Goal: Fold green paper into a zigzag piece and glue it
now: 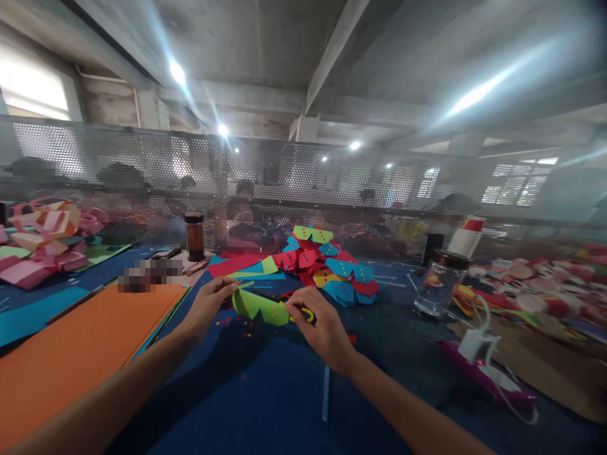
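A folded lime-green paper piece (pixel 258 306) hangs between my two hands just above the dark blue table (pixel 265 392). My left hand (pixel 208 303) pinches its left end with closed fingers. My right hand (pixel 320 328) grips its right end, closed, with something yellow and curved (pixel 308 314) showing at the fingertips. Behind the hands lies a pile of folded red, blue, yellow and green paper shapes (pixel 327 262). Small paper dots (pixel 232 322) are scattered under the green piece.
A stack of orange sheets (pixel 71 347) lies at the left. A brown jar (pixel 194 237) stands behind it, a glass jar (pixel 436 284) to the right, a pink tool with a white cable (pixel 484 366) near it. Perforated mesh fence (pixel 303 170) runs across the back, people behind.
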Demonstrator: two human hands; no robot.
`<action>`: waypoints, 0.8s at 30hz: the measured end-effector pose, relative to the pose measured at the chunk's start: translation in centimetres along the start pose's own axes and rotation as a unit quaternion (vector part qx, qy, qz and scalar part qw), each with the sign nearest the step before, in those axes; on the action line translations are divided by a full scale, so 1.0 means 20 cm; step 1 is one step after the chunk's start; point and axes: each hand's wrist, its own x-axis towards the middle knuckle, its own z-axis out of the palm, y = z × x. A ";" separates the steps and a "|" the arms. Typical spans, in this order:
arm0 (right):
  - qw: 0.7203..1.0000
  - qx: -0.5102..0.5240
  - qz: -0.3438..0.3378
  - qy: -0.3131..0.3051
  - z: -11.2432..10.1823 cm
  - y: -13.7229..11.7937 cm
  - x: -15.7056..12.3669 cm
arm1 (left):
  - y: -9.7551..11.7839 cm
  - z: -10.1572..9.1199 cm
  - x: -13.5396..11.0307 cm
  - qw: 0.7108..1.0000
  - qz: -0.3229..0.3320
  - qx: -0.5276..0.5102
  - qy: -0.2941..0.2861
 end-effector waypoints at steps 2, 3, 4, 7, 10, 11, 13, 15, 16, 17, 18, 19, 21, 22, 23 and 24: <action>1.000 -0.003 -0.004 -0.007 0.00 0.00 0.00 | 0.00 0.00 0.00 1.000 -0.004 -0.009 0.000; 1.000 -0.003 -0.007 -0.010 0.00 0.00 0.00 | 0.00 0.00 0.00 1.000 -0.007 -0.013 0.001; 1.000 -0.002 -0.009 -0.013 0.00 0.00 0.00 | -0.01 0.00 0.00 1.000 -0.010 -0.017 0.001; 1.000 0.004 -0.017 -0.018 0.00 -0.01 0.00 | 0.00 0.00 0.00 1.000 -0.019 -0.025 -0.002; 0.999 0.010 -0.022 -0.025 0.00 -0.02 0.00 | 0.01 0.00 0.00 0.999 -0.027 -0.027 -0.006; 0.999 0.012 -0.023 -0.029 0.00 -0.02 0.00 | 0.01 0.00 0.00 0.999 -0.029 -0.026 -0.005; 0.999 0.016 -0.024 -0.036 0.01 -0.03 -0.01 | 0.02 0.00 -0.01 0.999 -0.031 -0.022 -0.003; 0.998 0.019 -0.027 -0.045 0.01 -0.03 -0.01 | 0.02 0.00 -0.01 0.999 -0.033 -0.013 0.001; 0.998 0.020 -0.030 -0.049 0.01 -0.03 -0.01 | 0.03 0.00 -0.01 0.999 -0.034 -0.007 0.004; 0.998 0.021 -0.033 -0.053 0.02 -0.03 -0.01 | 0.03 0.00 -0.01 0.999 -0.035 -0.001 0.006; 0.998 0.022 -0.035 -0.056 0.02 -0.03 -0.02 | 0.03 0.00 -0.01 0.999 -0.037 0.006 0.007; 0.997 0.022 -0.037 -0.059 0.02 -0.03 -0.02 | 0.03 0.00 -0.01 0.999 -0.038 0.013 0.007; 0.997 0.021 -0.037 -0.068 0.02 -0.04 -0.02 | 0.03 0.00 -0.01 0.999 -0.037 0.026 0.005; 0.996 0.020 -0.036 -0.074 0.02 -0.05 -0.02 | 0.02 0.00 -0.01 0.999 -0.035 0.033 0.003; 0.996 0.019 -0.035 -0.081 0.02 -0.05 -0.02 | 0.02 0.00 -0.01 0.999 -0.033 0.040 0.002; 0.996 0.018 -0.034 -0.086 0.02 -0.05 -0.02 | 0.02 0.00 -0.01 0.999 -0.030 0.046 0.000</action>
